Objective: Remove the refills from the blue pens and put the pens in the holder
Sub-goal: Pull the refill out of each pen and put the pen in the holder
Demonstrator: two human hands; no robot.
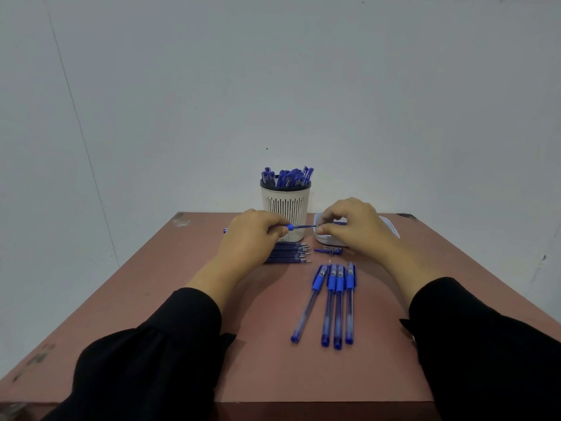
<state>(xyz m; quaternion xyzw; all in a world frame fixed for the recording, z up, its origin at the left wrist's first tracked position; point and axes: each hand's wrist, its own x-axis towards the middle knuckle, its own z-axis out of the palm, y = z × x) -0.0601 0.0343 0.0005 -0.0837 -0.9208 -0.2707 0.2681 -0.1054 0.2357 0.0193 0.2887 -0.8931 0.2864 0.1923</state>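
A slim blue plastic pen (299,226) is held level above the far middle of the reddish-brown table (188,299), right in front of the white slotted cylindrical pen holder (285,205). The left hand (249,238) curls its fingers round the pen's barrel end at 9 o'clock, while the right hand (352,226) pinches the thin end at 3 o'clock between thumb and forefinger; both wrists come up from black sleeves (158,354) at 6 o'clock. The holder is crowded with upright blue capped pens (288,177). Just below the left hand lies a row of dark blue refills (291,253), metal tips pointing to 3 o'clock. Near them at 3 o'clock sit small blue pen parts (329,251). Toward 5 o'clock four capped translucent blue pens (334,302) lie side by side. A pale shallow tray (390,227) shows behind the right hand. No writing is legible.
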